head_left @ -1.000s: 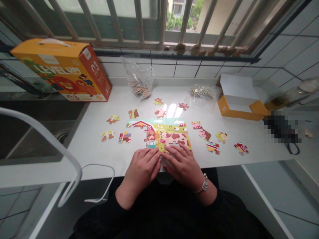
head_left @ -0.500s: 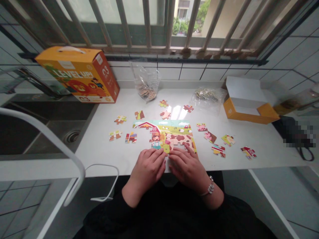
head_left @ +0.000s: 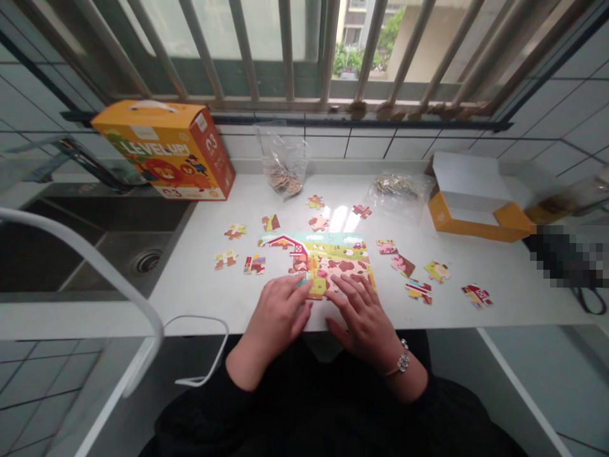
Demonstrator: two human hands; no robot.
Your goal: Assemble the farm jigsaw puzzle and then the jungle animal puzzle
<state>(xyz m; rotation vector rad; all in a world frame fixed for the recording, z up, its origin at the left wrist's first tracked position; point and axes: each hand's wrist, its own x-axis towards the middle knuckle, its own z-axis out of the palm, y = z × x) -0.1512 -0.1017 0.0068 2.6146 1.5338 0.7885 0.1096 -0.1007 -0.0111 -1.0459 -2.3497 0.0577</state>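
White and glossy, the surface (head_left: 523,311) carries a partly joined puzzle (head_left: 345,265) showing a brown-patched cow, green fields and a red barn roof. From the head view I see the person's two bare hands at the puzzle's near edge. The left hand (head_left: 276,311) lies at its near left part, fingers stretched and close together, tips on the printed figure there. The right hand (head_left: 360,317), with a beaded bracelet (head_left: 403,362) at its wrist, lies over the puzzle's near right part, fingers long and a little spread. Neither hand pinches anything that I can see; whether the fingertips press down, I can't tell.

Loose pieces ring the puzzle: to its left, among others, a striped one (head_left: 254,264); beyond it, a pink one (head_left: 318,222); to its right, a piece with a red barn (head_left: 478,295).

Farther beyond the puzzle stands a clear bag of brown pieces (head_left: 285,178), and beyond and to its right lies a second clear bag (head_left: 397,186). An orange carton (head_left: 166,152) stands beyond and left of the puzzle, while a small open box (head_left: 480,225) sits beyond and right of it. Well to the puzzle's left is a dark sink (head_left: 177,209).
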